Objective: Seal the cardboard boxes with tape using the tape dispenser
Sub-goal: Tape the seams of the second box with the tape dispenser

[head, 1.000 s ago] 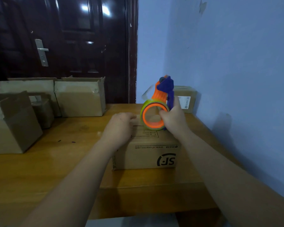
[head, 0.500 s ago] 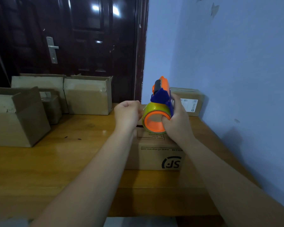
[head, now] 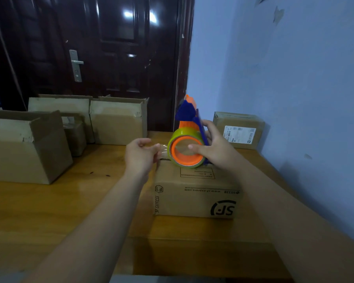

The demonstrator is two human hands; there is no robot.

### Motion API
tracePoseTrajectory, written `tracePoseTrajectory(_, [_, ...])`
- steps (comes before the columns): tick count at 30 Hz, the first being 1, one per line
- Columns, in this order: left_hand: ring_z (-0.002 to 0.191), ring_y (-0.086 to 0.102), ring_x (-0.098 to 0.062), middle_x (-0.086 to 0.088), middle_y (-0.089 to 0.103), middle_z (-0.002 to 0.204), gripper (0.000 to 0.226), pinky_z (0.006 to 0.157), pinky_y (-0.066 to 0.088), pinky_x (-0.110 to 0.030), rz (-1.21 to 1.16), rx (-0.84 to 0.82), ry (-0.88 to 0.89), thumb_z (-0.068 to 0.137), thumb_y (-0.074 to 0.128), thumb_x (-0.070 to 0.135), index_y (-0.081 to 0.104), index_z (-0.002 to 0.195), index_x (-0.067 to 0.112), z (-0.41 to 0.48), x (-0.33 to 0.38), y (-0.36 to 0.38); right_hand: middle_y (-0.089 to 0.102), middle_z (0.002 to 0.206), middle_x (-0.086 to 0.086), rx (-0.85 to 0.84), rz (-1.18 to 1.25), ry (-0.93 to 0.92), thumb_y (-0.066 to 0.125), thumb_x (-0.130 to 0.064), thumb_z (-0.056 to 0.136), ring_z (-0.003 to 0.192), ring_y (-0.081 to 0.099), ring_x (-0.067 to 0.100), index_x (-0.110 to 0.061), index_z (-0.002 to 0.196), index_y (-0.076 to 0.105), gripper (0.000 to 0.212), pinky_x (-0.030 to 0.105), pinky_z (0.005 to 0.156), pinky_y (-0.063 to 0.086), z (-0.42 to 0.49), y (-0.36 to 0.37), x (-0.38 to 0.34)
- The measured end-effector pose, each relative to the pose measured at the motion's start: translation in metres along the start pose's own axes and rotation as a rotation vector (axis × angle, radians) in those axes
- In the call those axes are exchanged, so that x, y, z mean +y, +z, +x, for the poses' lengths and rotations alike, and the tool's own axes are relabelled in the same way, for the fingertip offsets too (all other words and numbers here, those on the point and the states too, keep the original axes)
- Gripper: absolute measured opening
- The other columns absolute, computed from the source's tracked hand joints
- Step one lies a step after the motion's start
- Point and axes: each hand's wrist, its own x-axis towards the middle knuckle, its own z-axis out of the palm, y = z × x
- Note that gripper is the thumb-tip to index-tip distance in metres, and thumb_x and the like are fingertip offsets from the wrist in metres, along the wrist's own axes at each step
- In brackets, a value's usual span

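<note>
A closed cardboard box with an SF logo sits on the wooden table in front of me. My right hand grips an orange and blue tape dispenser with a yellow-green roll, held upright over the box's far top edge. My left hand is just left of the roll, its fingers pinching the free end of the clear tape, which stretches a short way from the roll.
Several open cardboard boxes stand along the table's left and back. A small sealed box with a label sits at the back right against the blue wall. A dark door is behind the table.
My left hand has moved a little away from the roll, drawing a short strip of clear tape out. The dispenser has dropped closer to the box top.
</note>
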Motion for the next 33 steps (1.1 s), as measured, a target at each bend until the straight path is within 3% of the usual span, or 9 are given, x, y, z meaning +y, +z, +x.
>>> tracePoseTrajectory(4, [0.065, 0.060, -0.014, -0.006, 0.065, 0.077, 0.037, 0.063, 0.053, -0.024, -0.061, 0.017, -0.055, 0.086, 0.065, 0.004, 0.051, 0.119, 0.013, 0.004, -0.012, -0.005, 0.055, 0.131, 0.000, 0.002, 0.166, 0.034, 0.079, -0.051, 0.068, 0.117, 0.058, 0.019, -0.032, 0.143, 0.031, 0.090, 0.040, 0.092, 0.054, -0.002, 0.008, 0.010])
tracePoseTrajectory(8, [0.067, 0.062, -0.012, -0.003, 0.064, 0.076, 0.043, 0.068, 0.054, -0.026, 0.023, 0.040, 0.052, 0.086, 0.065, 0.005, 0.048, 0.125, 0.015, 0.006, -0.018, -0.005, 0.055, 0.132, -0.002, -0.011, 0.265, -0.005, 0.073, -0.022, 0.078, 0.116, 0.057, 0.008, -0.031, 0.144, 0.032, 0.078, 0.023, 0.084, 0.053, -0.004, 0.006, 0.012])
tracePoseTrajectory(11, [0.071, 0.064, -0.013, -0.003, 0.064, 0.080, 0.048, 0.065, 0.053, -0.022, 0.084, 0.058, 0.097, 0.086, 0.066, 0.005, 0.046, 0.128, 0.017, 0.010, -0.018, -0.004, 0.056, 0.134, -0.004, -0.005, 0.278, -0.038, 0.073, -0.013, 0.081, 0.119, 0.057, 0.010, -0.029, 0.147, 0.031, 0.080, 0.030, 0.095, 0.051, -0.005, 0.007, 0.012])
tracePoseTrajectory(14, [0.072, 0.063, -0.012, -0.003, 0.063, 0.080, 0.052, 0.061, 0.052, -0.019, 0.058, 0.053, 0.066, 0.085, 0.066, 0.004, 0.044, 0.130, 0.018, 0.011, -0.019, -0.005, 0.055, 0.134, -0.012, 0.017, 0.299, -0.053, 0.072, -0.012, 0.082, 0.120, 0.056, 0.008, -0.029, 0.149, 0.029, 0.081, 0.033, 0.098, 0.049, -0.006, 0.008, 0.010])
tracePoseTrajectory(18, [0.084, 0.065, -0.016, -0.008, 0.065, 0.097, 0.059, 0.075, 0.056, -0.030, -0.034, 0.045, -0.063, 0.084, 0.067, 0.003, 0.042, 0.135, 0.020, 0.009, -0.024, -0.005, 0.054, 0.132, -0.017, 0.010, 0.324, -0.058, 0.068, -0.011, 0.084, 0.120, 0.056, 0.007, -0.030, 0.150, 0.027, 0.080, 0.034, 0.098, 0.048, -0.007, 0.008, 0.007])
tracePoseTrajectory(23, [0.072, 0.065, -0.016, -0.015, 0.066, 0.103, 0.056, 0.061, 0.053, -0.025, -0.288, -0.009, -0.339, 0.083, 0.066, 0.002, 0.042, 0.132, 0.016, 0.012, -0.026, -0.011, 0.048, 0.139, -0.016, -0.041, 0.310, -0.044, 0.074, -0.022, 0.079, 0.122, 0.053, 0.004, -0.031, 0.151, 0.023, 0.088, 0.033, 0.101, 0.047, -0.004, 0.009, 0.006])
tracePoseTrajectory(28, [0.076, 0.067, -0.019, -0.018, 0.066, 0.101, 0.057, 0.067, 0.055, -0.029, -0.335, -0.021, -0.348, 0.082, 0.067, 0.001, 0.041, 0.132, 0.013, 0.012, -0.030, -0.013, 0.048, 0.142, -0.005, -0.043, 0.309, -0.047, 0.074, -0.024, 0.077, 0.124, 0.054, 0.016, -0.035, 0.150, 0.024, 0.089, 0.044, 0.102, 0.047, -0.003, 0.010, 0.009])
tracePoseTrajectory(33, [0.082, 0.066, -0.018, -0.013, 0.066, 0.101, 0.052, 0.077, 0.057, -0.032, -0.294, -0.017, -0.266, 0.085, 0.065, 0.004, 0.045, 0.131, 0.017, 0.008, -0.033, -0.012, 0.052, 0.138, -0.005, -0.032, 0.329, -0.064, 0.071, -0.023, 0.077, 0.122, 0.055, 0.015, -0.035, 0.148, 0.025, 0.085, 0.038, 0.099, 0.049, -0.004, 0.010, 0.011])
